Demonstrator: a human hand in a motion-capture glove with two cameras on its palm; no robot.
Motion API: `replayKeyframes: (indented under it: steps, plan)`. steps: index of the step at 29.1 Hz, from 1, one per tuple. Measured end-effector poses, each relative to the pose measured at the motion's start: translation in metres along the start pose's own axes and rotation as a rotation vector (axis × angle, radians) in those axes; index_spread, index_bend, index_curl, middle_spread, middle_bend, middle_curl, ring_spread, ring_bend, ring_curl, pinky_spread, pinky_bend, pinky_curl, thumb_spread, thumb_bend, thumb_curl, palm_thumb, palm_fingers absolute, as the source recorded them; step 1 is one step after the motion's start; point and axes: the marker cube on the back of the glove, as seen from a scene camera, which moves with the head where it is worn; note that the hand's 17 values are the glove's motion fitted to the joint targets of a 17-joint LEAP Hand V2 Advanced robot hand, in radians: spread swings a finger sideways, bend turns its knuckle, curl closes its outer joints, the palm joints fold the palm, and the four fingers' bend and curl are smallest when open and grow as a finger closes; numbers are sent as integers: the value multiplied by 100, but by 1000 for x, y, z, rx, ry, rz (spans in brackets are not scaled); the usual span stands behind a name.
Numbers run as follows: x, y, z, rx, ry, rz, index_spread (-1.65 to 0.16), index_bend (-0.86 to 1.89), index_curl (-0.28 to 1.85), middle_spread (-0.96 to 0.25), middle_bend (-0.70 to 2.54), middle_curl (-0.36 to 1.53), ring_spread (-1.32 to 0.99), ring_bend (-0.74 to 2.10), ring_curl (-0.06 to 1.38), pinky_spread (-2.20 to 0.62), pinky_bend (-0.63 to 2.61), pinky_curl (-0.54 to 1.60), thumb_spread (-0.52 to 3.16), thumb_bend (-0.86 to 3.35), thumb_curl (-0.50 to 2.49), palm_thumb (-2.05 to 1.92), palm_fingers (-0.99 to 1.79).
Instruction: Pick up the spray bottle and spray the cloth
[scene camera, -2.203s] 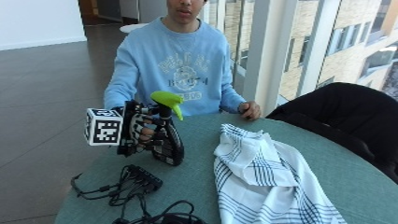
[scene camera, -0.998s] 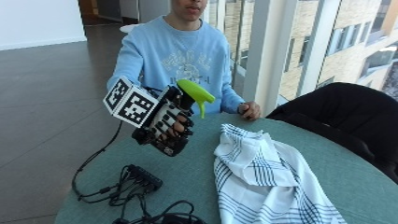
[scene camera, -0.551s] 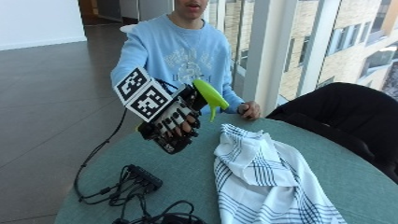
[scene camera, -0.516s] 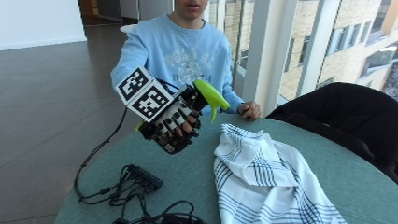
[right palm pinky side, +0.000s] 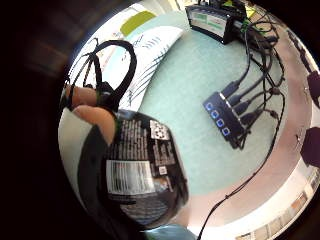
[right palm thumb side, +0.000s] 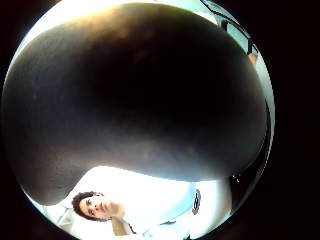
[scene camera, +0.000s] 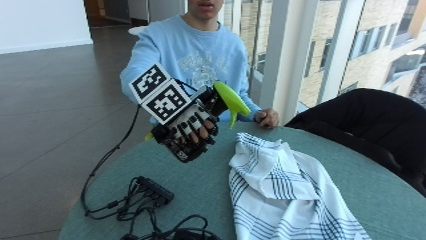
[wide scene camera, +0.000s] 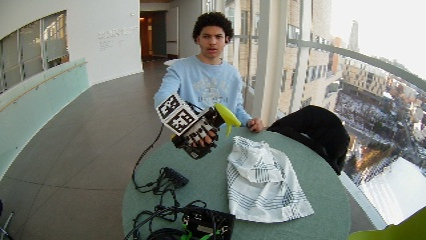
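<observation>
Above the table's near-left part, gloved hand holding the spray bottle off the surface.

Round green table (scene camera: 373, 195): bare surface lies under the right hand (scene camera: 190, 127) and toward the edge nearest the person. Striped white cloth (scene camera: 279, 195) lies crumpled just right of that hand, running toward the near edge. Black spray bottle (scene camera: 200, 135), fingers curled round its body, is tilted, base down toward the table, green nozzle (scene camera: 229, 100) up, pointing over the cloth; its label (right palm pinky side: 127, 177) carries a barcode and print too small to read. Bare left hand (scene camera: 268, 118) rests at the far edge. Black hub (scene camera: 156, 189) with cables lies below the gloved hand.
</observation>
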Motion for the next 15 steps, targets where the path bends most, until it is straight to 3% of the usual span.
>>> replayKeyframes:
  steps: [15]
  plan:
    - [1,-1,12,-23,30,25,-24,15,41,-11,22,45,-8,42,38,-9,35,39,70,-3,63,92,116]
